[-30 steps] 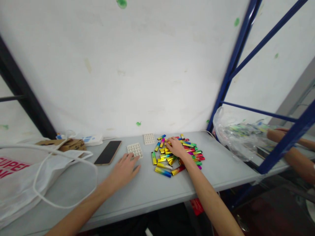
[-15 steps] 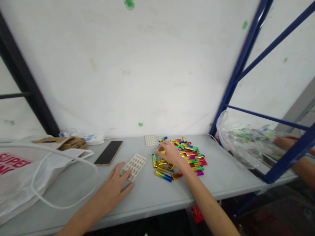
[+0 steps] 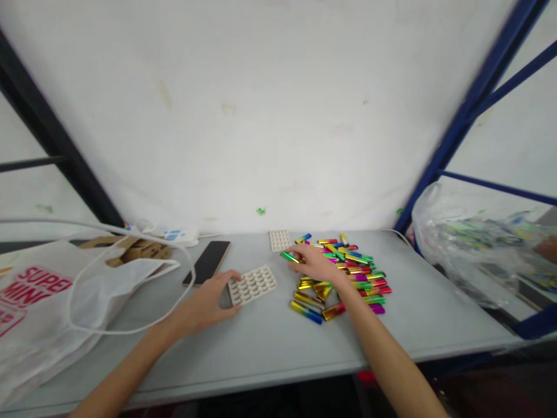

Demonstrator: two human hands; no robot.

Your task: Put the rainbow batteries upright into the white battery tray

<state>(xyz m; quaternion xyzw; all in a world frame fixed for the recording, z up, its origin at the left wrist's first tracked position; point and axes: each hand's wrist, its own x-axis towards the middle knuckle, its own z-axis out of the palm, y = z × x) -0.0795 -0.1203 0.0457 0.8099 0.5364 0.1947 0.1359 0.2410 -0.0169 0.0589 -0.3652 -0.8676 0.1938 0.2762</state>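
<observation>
My left hand grips the left end of a white tray with rows of small slots, fingers at its far edge and thumb near its front corner. My right hand pinches a shiny green lighter, raised over the table at the left side of a loose pile. That pile holds several metallic lighters in gold, red, green, blue and purple. Behind the right hand lies a second white slotted tray, flat near the wall.
A dark phone lies left of the tray. Further left are a white plastic bag, a looped white cable and brown cardboard. On the right, a clear plastic bag stands by a blue metal frame.
My right hand has picked a green lighter from the pile and lifted it. My left hand has closed around the tray's end and turned the tray slightly. The camera view has shifted left.
</observation>
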